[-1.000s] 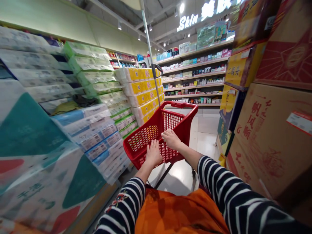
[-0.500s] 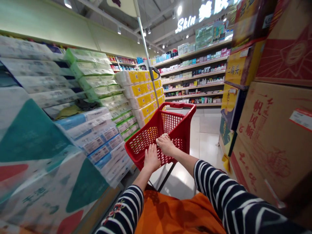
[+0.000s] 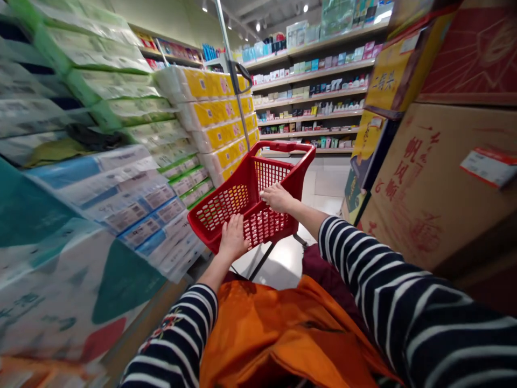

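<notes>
A red plastic shopping cart with perforated walls stands in front of me, tilted in my view. My left hand lies over its near rim, fingers reaching inward and thumb at the near side. Farther right, my right hand is above the near wall with its fingers curled together. A small pale bit shows at its fingertips, too small to name. Whether the right hand touches the cart cannot be made out.
Stacked tissue packs and blue-white packs line the left. Cardboard cartons rise close on the right. Shelves of small bottles and boxes stand ahead. A metal pole rises beyond the cart.
The stacks and cartons have come closer, and the view has tipped downward. Both hands and the cart sit higher and slightly left in view. My hands have spread a little apart.
</notes>
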The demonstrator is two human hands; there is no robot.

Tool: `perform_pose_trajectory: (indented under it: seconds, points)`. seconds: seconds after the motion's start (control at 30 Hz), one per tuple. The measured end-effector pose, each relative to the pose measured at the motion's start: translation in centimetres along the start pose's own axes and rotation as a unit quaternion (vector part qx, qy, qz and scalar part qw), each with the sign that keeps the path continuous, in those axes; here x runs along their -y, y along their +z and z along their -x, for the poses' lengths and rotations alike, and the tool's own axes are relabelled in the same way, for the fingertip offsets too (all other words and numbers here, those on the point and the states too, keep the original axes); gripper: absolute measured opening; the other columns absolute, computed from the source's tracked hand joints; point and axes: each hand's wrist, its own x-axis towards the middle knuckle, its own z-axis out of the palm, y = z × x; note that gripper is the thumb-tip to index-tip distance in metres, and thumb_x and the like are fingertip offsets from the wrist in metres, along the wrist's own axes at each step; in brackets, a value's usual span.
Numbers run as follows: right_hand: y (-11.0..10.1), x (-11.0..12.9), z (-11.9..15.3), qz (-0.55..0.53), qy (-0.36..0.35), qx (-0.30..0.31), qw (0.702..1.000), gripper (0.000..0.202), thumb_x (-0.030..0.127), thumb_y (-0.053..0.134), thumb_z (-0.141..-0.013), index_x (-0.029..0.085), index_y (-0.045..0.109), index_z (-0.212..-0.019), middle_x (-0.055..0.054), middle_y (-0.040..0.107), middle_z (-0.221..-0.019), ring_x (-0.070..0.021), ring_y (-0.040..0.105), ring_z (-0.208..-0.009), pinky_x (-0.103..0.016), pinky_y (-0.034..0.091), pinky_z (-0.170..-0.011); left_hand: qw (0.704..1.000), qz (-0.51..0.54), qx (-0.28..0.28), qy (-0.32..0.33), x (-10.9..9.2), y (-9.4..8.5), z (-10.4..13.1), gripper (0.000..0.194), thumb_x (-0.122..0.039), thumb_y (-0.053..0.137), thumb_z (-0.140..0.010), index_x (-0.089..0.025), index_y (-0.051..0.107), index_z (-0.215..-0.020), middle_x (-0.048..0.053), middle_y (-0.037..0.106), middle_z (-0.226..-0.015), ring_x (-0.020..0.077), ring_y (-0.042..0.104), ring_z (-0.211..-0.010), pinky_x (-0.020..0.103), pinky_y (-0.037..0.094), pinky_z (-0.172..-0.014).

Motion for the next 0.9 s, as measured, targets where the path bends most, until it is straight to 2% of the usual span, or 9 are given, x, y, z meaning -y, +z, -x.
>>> perform_pose_trajectory:
  seconds: [0.13,0.23,0.33,0.43,0.53,0.6,0.73,0.8,0.9]
  points:
    - [-0.5,-2.9,0.6,0.035,0.06,-0.013,0.997,0.037,0.018,0.044,-0.083,0.014,0.051,-0.119,-0.012,0.055,-0.113,-0.0286,0.041,-0.108,-0.045,0.019,-0.095,1.0,0.003,-0.004,0.0,0.4,0.1,-0.3,0.072,-0.022,0.049,-0.069,-0.005,0.029,-0.137,0.017,0.033,-0.145,0.0273,0.025,-0.135,0.048,0.019,-0.11]
    - [-0.4,-4.7,1.2,0.035,0.062,-0.036,0.997,0.047,0.021,0.045,-0.083,0.013,0.042,-0.129,-0.012,0.05,-0.123,-0.0302,0.035,-0.114,-0.047,0.018,-0.097,1.0,0.018,-0.006,-0.008,0.5,-0.1,-0.4,0.07,-0.021,0.049,-0.069,-0.006,0.031,-0.136,0.017,0.035,-0.143,0.0273,0.028,-0.134,0.049,0.018,-0.11]
    - [-0.3,-5.3,1.3,0.031,0.064,-0.036,0.997,0.049,0.022,0.046,-0.083,0.012,0.041,-0.13,-0.013,0.048,-0.125,-0.0314,0.035,-0.114,-0.048,0.02,-0.097,0.999,0.034,-0.015,-0.029,0.5,-0.2,-0.5,0.07,-0.022,0.05,-0.069,-0.007,0.031,-0.135,0.016,0.037,-0.142,0.0259,0.027,-0.134,0.047,0.016,-0.112]
    - [-0.3,-4.6,0.8,0.036,0.081,-0.026,0.996,0.041,0.02,0.048,-0.081,0.014,0.05,-0.122,-0.012,0.051,-0.12,-0.0318,0.037,-0.112,-0.05,0.021,-0.096,0.998,0.043,-0.013,-0.044,0.5,-0.2,-0.5,0.07,-0.024,0.051,-0.07,-0.007,0.032,-0.135,0.018,0.037,-0.141,0.0264,0.029,-0.133,0.046,0.014,-0.113]
    - [0.1,-2.5,0.2,0.03,0.085,-0.013,0.996,0.029,0.016,0.049,-0.078,0.015,0.058,-0.106,-0.011,0.054,-0.111,-0.0307,0.04,-0.109,-0.048,0.025,-0.093,0.998,0.042,-0.011,-0.043,0.6,-0.1,-0.5,0.071,-0.025,0.052,-0.07,-0.006,0.031,-0.135,0.019,0.037,-0.141,0.0281,0.03,-0.132,0.049,0.014,-0.112]
    - [0.6,-0.2,-0.1,0.015,0.056,-0.016,0.998,0.026,0.014,0.049,-0.078,0.015,0.059,-0.102,-0.01,0.055,-0.109,-0.029,0.04,-0.107,-0.046,0.026,-0.092,0.998,0.041,-0.015,-0.042,0.7,0.0,-0.5,0.071,-0.025,0.052,-0.07,-0.006,0.031,-0.135,0.019,0.038,-0.14,0.0285,0.031,-0.131,0.05,0.014,-0.112]
    - [1.6,3.5,-0.4,-0.016,-0.027,-0.041,0.999,0.028,0.013,0.046,-0.08,0.015,0.057,-0.106,-0.01,0.054,-0.109,-0.0256,0.041,-0.106,-0.043,0.025,-0.094,0.998,0.043,-0.012,-0.04,1.0,0.0,-0.5,0.071,-0.025,0.051,-0.07,-0.007,0.031,-0.135,0.018,0.038,-0.14,0.0285,0.03,-0.132,0.053,0.016,-0.11]
    - [1.5,3.6,-0.3,-0.016,-0.029,-0.041,0.999,0.027,0.014,0.044,-0.081,0.016,0.057,-0.105,-0.01,0.055,-0.107,-0.0255,0.041,-0.104,-0.044,0.023,-0.095,0.998,0.04,-0.006,-0.037,1.0,-0.2,-0.4,0.071,-0.024,0.05,-0.07,-0.007,0.029,-0.136,0.018,0.036,-0.142,0.028,0.027,-0.134,0.054,0.015,-0.11]
    - [0.9,1.3,0.0,-0.007,0.024,-0.032,0.999,0.025,0.014,0.044,-0.082,0.016,0.058,-0.103,-0.011,0.055,-0.105,-0.0268,0.042,-0.102,-0.045,0.02,-0.095,0.999,0.033,-0.001,-0.031,1.1,-0.3,0.2,0.07,-0.021,0.048,-0.071,-0.008,0.028,-0.137,0.016,0.031,-0.146,0.0265,0.019,-0.137,0.056,0.013,-0.11]
